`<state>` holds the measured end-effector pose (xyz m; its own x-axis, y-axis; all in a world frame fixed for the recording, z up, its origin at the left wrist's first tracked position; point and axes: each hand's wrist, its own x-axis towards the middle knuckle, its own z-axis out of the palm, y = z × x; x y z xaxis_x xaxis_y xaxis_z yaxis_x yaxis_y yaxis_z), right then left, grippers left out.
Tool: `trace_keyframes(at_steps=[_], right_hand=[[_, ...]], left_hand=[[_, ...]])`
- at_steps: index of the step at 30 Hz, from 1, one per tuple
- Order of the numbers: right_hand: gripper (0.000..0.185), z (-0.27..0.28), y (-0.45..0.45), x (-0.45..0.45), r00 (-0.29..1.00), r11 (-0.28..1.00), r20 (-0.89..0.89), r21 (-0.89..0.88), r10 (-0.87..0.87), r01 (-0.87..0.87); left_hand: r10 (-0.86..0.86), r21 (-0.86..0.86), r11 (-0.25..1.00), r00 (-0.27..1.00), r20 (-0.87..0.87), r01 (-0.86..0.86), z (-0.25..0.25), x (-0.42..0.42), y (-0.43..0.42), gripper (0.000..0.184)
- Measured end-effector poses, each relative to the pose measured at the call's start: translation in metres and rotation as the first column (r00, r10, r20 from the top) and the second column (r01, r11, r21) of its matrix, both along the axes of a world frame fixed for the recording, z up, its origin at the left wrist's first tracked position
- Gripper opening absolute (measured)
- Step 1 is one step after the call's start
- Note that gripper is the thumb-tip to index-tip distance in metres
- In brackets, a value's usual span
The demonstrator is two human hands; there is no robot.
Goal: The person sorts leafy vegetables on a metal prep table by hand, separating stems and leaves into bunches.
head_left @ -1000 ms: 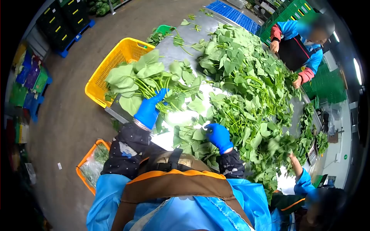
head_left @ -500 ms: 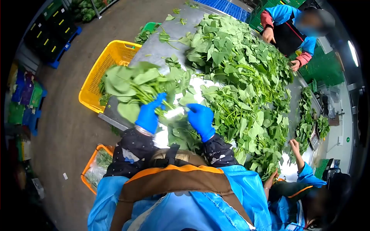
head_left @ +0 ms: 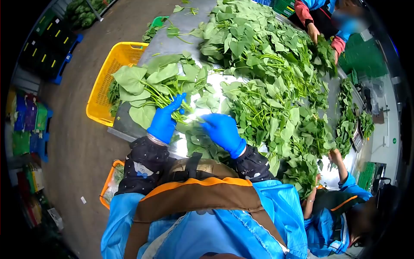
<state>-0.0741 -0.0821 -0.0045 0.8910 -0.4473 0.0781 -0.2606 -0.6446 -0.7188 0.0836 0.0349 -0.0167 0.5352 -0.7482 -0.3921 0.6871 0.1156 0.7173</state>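
Observation:
My left hand (head_left: 166, 117), in a blue glove, is wrapped around the stems of a bunch of leafy greens (head_left: 144, 88). Its broad leaves fan out to the left over the table's corner, and the cut stem ends point right. Close to those ends is my right hand (head_left: 224, 133), also blue-gloved, its fingertips smeared by motion; whether it grips anything does not show. Loose leaves lie on the metal table (head_left: 166, 45) under both hands. Just to the right spreads a large heap of the same greens (head_left: 263, 82).
A yellow crate (head_left: 98, 101) with greens stands at the table's left edge. An orange crate (head_left: 105, 190) sits on the floor. One co-worker's hand (head_left: 313, 32) holds greens across the table; another co-worker's hand (head_left: 336, 157) reaches in at right.
My right hand has shifted slightly, its fingertips now blurred near the stem ends. The left hand keeps its bunch. The co-worker across the table has lifted some greens. The view has turned slightly.

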Motion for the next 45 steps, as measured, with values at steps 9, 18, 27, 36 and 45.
trace_keyframes(at_steps=[9, 18, 27, 36, 45], right_hand=[[0.019, 0.004, 0.010, 0.003, 0.913, 0.961, 0.336, 0.227, -0.231, 0.159], [0.017, -0.008, 0.019, 0.003, 0.997, 0.996, 0.053, -0.078, 0.050, -0.046], [0.027, -0.094, -0.010, -0.052, 0.977, 0.505, -0.104, 0.843, -0.187, 0.186], [0.022, -0.036, -0.116, -0.082, 0.924, 0.926, 0.080, 0.089, -0.374, 0.367], [0.028, -0.082, -0.161, -0.135, 0.720, 0.882, -0.638, -0.465, -0.275, -0.076]], left_hand=[[-0.270, -0.250, 0.937, 0.960, -0.073, 0.244, -0.016, -0.027, 0.001, 0.044], [-0.242, -0.354, 0.918, 0.960, -0.138, 0.181, -0.041, -0.029, 0.005, 0.028], [0.270, -0.289, 0.933, 0.947, 0.175, -0.212, 0.030, -0.002, 0.019, 0.027], [0.037, -0.119, 0.992, 0.999, 0.029, -0.034, -0.012, -0.041, 0.002, 0.028], [0.067, -0.004, 0.998, 0.997, 0.025, -0.067, -0.038, -0.086, -0.006, 0.031]])
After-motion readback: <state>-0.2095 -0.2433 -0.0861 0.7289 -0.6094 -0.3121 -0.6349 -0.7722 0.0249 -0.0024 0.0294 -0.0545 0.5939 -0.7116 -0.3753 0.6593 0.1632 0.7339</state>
